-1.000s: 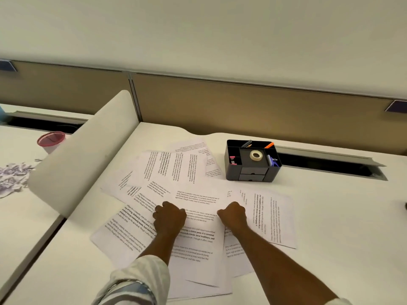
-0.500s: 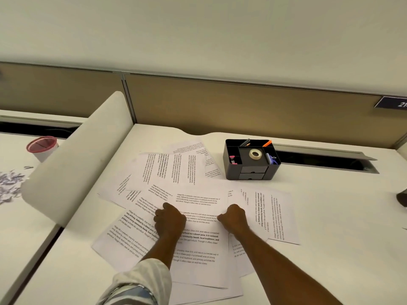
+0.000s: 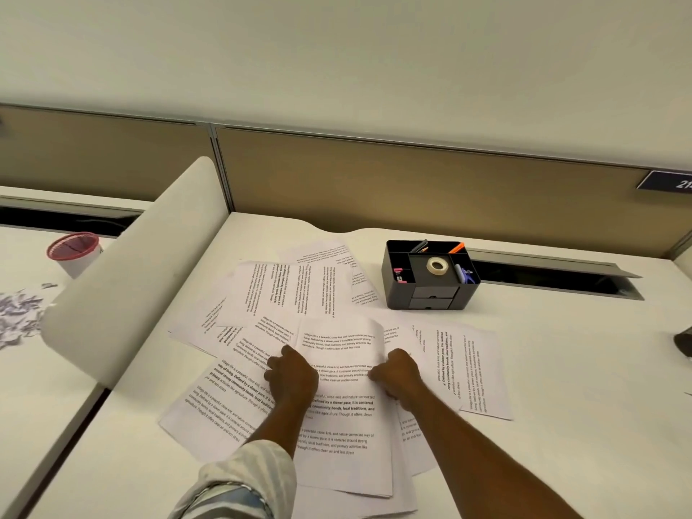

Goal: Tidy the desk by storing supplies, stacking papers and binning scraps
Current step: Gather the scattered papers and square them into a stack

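Left hand (image 3: 294, 380), right hand (image 3: 397, 376) curled, apparently pinching top sheet (image 3: 342, 425).

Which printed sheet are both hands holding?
The central sheet, text facing the person: the left hand grips its left edge, the right hand its right edge. The other sheets lie skewed around it.

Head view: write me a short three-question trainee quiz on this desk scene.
1. True or false: the tape roll sits in the black organizer.
2. Where do the paper scraps lie? A) left of the divider B) in the black organizer C) on the tape roll
3. What do the left hand and right hand hold?
Key: 1 true; 2 A; 3 the printed sheets.
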Available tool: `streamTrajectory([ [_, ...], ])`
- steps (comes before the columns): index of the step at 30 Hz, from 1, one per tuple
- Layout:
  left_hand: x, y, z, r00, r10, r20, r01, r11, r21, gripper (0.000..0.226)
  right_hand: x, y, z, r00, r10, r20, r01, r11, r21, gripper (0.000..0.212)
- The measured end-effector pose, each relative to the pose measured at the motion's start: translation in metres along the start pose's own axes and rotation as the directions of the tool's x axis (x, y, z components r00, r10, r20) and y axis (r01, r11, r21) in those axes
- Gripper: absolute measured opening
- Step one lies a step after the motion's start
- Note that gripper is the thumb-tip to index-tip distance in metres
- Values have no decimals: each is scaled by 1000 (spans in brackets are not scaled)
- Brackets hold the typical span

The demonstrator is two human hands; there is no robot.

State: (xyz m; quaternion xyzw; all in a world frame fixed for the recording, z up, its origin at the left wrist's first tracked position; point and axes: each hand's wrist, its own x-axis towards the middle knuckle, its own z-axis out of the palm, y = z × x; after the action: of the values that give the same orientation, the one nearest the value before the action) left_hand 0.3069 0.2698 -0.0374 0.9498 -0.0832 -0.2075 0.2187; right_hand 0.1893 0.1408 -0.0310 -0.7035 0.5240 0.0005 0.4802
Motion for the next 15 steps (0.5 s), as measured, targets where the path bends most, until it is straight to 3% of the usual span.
streamTrajectory([
  [4, 2, 0, 1, 1000, 11, -1, -10, 1000, 23, 39, 4, 0, 1, 999, 54, 5, -55, 993, 103, 42],
  [11, 1, -2, 1, 1000, 20, -22, -19, 999, 39, 38, 7, -6, -6, 974, 160, 158, -206, 918, 339, 22],
  [15, -2, 2, -1, 1000, -6, 21, 6, 1000, 28, 43, 10, -12, -11, 974, 96, 205, -163, 927, 338, 28],
])
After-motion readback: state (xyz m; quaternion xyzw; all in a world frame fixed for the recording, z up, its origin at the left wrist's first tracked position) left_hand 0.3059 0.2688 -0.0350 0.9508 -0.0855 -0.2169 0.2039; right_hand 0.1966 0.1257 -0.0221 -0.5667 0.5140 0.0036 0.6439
